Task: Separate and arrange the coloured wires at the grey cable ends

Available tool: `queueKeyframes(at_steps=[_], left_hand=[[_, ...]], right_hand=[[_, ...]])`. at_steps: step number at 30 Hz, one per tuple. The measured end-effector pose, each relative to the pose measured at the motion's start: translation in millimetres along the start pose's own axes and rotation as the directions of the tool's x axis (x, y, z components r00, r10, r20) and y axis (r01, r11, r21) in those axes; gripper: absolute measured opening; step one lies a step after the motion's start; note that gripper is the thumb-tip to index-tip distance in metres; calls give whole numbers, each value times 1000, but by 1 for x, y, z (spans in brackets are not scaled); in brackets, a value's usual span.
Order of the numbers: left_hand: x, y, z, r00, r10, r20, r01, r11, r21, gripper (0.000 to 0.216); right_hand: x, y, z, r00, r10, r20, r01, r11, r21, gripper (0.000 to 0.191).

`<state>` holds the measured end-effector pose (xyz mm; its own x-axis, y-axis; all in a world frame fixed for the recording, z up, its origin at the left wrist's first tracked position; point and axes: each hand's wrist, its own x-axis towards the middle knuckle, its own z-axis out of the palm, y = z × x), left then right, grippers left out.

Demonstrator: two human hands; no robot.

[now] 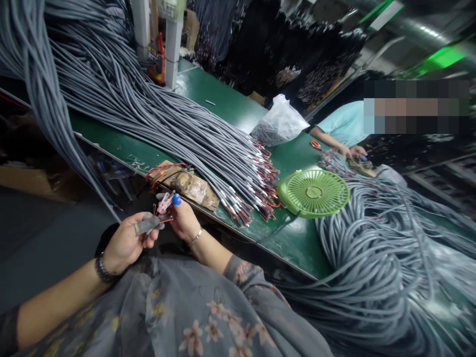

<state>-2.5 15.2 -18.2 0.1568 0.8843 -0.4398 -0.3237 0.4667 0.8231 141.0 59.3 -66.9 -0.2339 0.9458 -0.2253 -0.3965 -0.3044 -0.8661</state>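
My left hand (124, 244) is closed around the end of a grey cable (113, 212) that drops from the hanging bundle. Grey covers wrap some of its fingers. Thin red, orange and dark wires (166, 218) stick out from the cable end between my two hands. My right hand (185, 221), with a blue cover on the thumb, pinches a small pinkish piece (163, 203) just above those wires; its kind is not clear. Just beyond my hands, a taped brown block (193, 186) lies at the table edge.
Many grey cables (148, 114) with stripped ends stretch across the green table (230, 113). A green fan (314, 192) and a white plastic bag (280, 121) stand beyond them. Coiled cables (364, 248) fill the right side. A co-worker's hands (353, 151) work across the table, near orange-handled scissors (315, 144).
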Motion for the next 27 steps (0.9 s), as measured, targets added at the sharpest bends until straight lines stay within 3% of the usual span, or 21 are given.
queueKeyframes(at_steps=[3, 10, 17, 27], left_hand=[[1, -3, 0, 1000, -5, 16, 5, 1000, 15, 32], [-1, -6, 0, 1000, -17, 4, 17, 999, 37, 29], [-12, -8, -6, 1000, -5, 16, 4, 998, 62, 27], [-10, -2, -6, 1000, 29, 4, -29, 998, 61, 31]], right_hand=[[1, -4, 6, 997, 80, -18, -77, 989, 125, 58], [-2, -12, 14, 987, 128, -100, -110, 979, 170, 50], [-2, -16, 6, 962, 274, -1, -268, 940, 213, 57], [-8, -18, 8, 991, 128, -38, -126, 991, 47, 49]])
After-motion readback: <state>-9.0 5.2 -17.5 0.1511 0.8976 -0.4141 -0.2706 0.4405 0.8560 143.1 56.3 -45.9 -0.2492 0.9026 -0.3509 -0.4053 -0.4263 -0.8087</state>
